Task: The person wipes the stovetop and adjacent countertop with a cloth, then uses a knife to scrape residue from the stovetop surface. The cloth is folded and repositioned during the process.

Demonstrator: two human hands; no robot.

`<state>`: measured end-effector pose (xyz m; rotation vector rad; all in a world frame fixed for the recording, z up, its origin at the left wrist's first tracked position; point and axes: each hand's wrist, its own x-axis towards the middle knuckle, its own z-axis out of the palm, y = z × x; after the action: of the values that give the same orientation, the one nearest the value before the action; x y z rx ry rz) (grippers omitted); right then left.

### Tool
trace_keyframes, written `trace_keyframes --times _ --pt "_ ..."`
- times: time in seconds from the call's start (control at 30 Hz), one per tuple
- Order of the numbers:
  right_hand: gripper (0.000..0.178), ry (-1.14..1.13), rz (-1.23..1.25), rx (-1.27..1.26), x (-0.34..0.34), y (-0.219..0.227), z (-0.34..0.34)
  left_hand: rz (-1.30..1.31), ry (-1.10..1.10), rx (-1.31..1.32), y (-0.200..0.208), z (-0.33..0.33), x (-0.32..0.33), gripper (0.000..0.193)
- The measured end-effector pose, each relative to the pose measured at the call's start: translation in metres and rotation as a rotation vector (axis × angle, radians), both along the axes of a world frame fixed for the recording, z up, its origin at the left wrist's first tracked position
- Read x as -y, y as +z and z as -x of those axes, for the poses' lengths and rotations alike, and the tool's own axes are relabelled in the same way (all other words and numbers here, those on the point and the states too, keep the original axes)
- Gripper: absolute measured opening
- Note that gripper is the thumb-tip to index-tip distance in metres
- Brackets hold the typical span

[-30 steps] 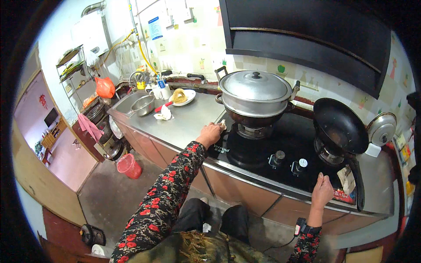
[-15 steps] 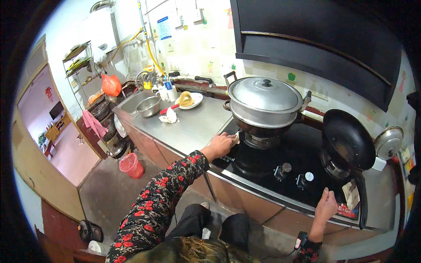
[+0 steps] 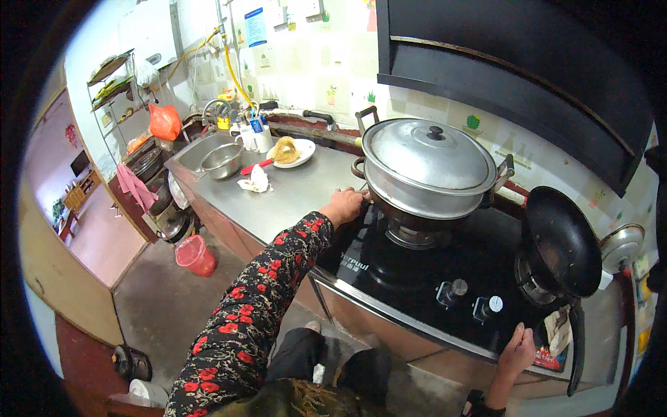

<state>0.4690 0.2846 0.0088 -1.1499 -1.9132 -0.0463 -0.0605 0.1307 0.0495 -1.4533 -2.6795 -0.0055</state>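
Note:
My left hand point(image 3: 345, 206) is closed at the left edge of the black glass cooktop point(image 3: 410, 273), below the side handle of a dark wok. Its fingers press on a white tissue that is almost wholly hidden now. Above them, a large silver steamer pot point(image 3: 422, 182) with a domed lid point(image 3: 431, 154) sits on the wok over the left burner. My right hand point(image 3: 517, 351) is held closed near the cooktop's front right edge, with nothing visible in it. Two control knobs point(image 3: 455, 288) lie between the hands.
An empty black frying pan point(image 3: 561, 240) leans tilted on the right burner, its handle toward me. On the steel counter point(image 3: 299, 198) are a crumpled white tissue point(image 3: 256, 181), a white plate point(image 3: 306, 150) with a scrubber, and a metal bowl point(image 3: 222, 161). A black range hood point(image 3: 500, 83) hangs above.
My left hand has slid farther back along the cooktop's left edge, closer to the pot, and the tissue has become mostly hidden. My right hand stays near the front edge. The view has shifted slightly.

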Motion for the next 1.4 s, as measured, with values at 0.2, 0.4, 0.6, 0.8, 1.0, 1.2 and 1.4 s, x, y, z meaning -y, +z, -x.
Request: trace_keyframes --times 0.2,0.4,0.6,0.8,1.0,1.2,1.4 --pt "0.036 0.036 -0.005 0.0 0.002 0.003 -0.001 0.018 -0.031 -0.089 0.001 0.012 -0.011 0.036" --pt "0.036 0.037 0.016 -0.034 0.005 0.006 0.0 -0.117 -0.168 0.043 -0.006 -0.009 0.043 0.043" --pt "0.035 0.029 0.031 -0.021 0.004 0.004 -0.003 -0.111 -0.169 0.101 -0.004 -0.052 0.111 0.051" --pt "0.036 0.023 0.034 0.004 0.002 0.002 -0.004 -0.221 -0.269 0.165 -0.004 -0.084 0.175 0.054" --pt "0.038 0.029 0.043 -0.015 0.003 0.002 -0.003 -0.158 -0.253 0.183 0.001 -0.089 0.196 0.051" --pt "0.039 0.007 0.027 0.022 0.0 -0.001 -0.002 -0.02 -0.165 0.19 0.003 -0.048 0.135 0.053" --pt "0.039 0.014 -0.005 0.036 0.0 0.001 -0.004 -0.108 -0.151 0.257 -0.008 -0.024 0.095 0.053"
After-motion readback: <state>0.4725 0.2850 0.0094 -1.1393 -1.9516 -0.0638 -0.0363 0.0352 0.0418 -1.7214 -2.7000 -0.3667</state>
